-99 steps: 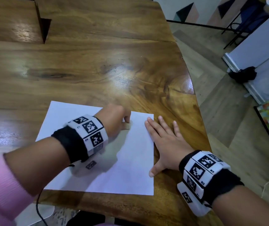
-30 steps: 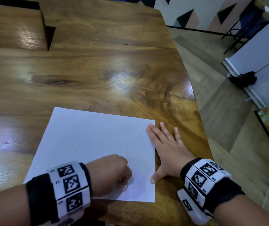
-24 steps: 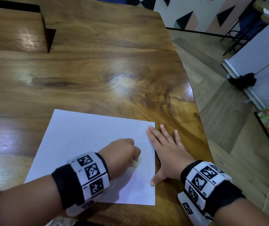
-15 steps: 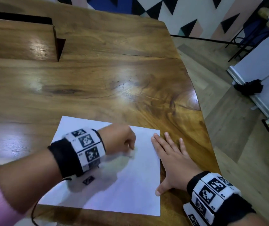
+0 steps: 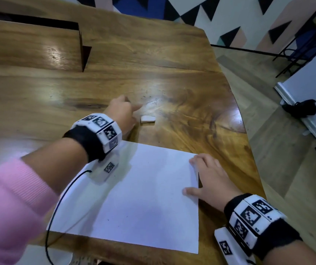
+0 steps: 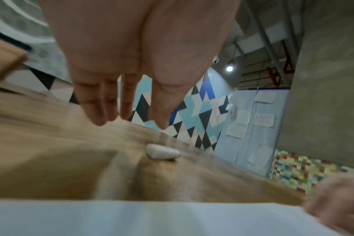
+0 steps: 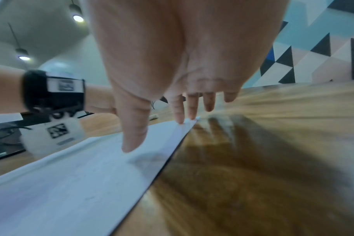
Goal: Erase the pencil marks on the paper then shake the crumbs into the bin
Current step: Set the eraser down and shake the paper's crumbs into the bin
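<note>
The eraser [image 5: 148, 119] lies free just past the loose left hand [image 5: 121, 113], while the right hand's [image 5: 209, 180] flat fingers [image 7: 180, 110] pin the paper [image 5: 143, 197] down.

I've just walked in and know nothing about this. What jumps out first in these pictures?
A plain white sheet of paper lies near the front edge of a glossy brown wooden table. The right hand rests at the sheet's right edge, fingertips and thumb on the paper. Beyond the sheet's far edge, a small white eraser lies on the wood, with the open left hand just beside it.
</note>
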`<action>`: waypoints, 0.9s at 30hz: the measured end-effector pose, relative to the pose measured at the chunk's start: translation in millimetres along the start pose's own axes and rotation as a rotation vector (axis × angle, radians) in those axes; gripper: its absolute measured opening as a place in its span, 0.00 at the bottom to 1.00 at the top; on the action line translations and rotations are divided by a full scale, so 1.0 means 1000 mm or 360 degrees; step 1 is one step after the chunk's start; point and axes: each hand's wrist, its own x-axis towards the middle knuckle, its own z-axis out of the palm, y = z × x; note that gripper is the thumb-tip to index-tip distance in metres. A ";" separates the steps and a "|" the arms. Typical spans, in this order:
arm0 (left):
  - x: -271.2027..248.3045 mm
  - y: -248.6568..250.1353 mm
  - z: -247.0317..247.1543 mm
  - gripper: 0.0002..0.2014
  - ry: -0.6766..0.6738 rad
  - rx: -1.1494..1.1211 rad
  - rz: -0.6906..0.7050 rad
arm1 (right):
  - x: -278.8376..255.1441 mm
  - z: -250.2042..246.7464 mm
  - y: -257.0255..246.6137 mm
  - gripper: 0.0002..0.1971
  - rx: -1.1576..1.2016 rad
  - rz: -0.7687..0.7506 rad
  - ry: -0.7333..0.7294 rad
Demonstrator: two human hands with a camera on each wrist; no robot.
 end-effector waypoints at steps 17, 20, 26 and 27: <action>-0.184 -0.089 0.036 0.35 -0.0250 0.0256 -0.0176 | 0.026 -0.007 -0.022 0.42 -0.0156 0.0349 -0.0038; -0.187 -0.097 0.041 0.37 -0.0253 0.0296 -0.0117 | 0.027 -0.003 -0.022 0.29 0.0024 0.0388 -0.0088; -0.202 -0.105 0.034 0.29 -0.0265 0.0324 -0.0073 | 0.021 -0.005 -0.025 0.04 0.0517 0.0306 -0.0069; -0.204 -0.105 0.030 0.27 -0.0242 0.0245 -0.0101 | 0.021 -0.007 -0.026 0.03 0.0577 0.0282 -0.0090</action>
